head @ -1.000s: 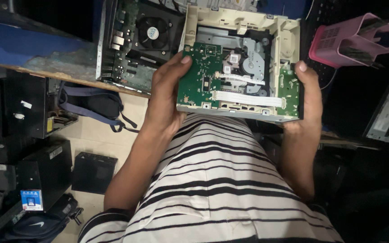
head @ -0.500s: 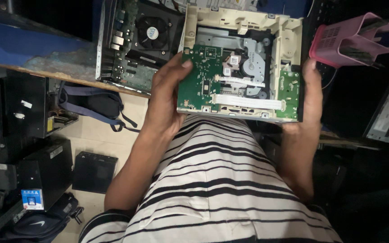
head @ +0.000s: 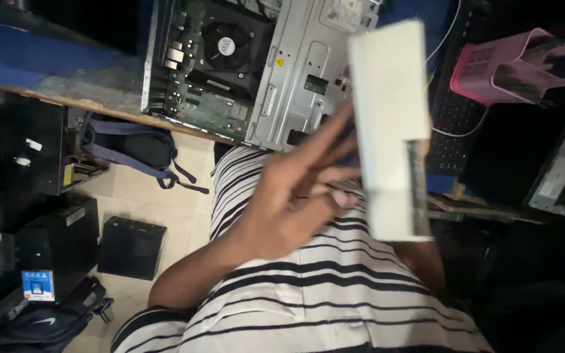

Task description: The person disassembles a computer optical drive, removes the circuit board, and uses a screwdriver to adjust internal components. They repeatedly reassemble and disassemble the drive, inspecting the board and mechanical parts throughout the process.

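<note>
A beige optical drive [head: 387, 98] stands on edge in front of my chest, blurred, with its plain cover facing me and a thin strip of green circuit board along its right edge. My left hand [head: 295, 196] is at the drive's left face, with spread fingers reaching up against it and the thumb near its lower corner. The drive hides my right hand; only a dark stretch of forearm [head: 429, 274] shows below it.
An open desktop computer case [head: 308, 85] with a motherboard and fan [head: 225, 46] lies on the blue-edged workbench [head: 53, 72]. A pink basket [head: 511, 65] and a black keyboard [head: 452, 124] sit to the right. On the floor at left are a backpack [head: 125, 144] and a black box [head: 131, 247].
The drive lay flat with its circuit board up, gripped at both sides. It has now been lifted and turned onto its edge, cover toward me, and my left hand has shifted along its side.
</note>
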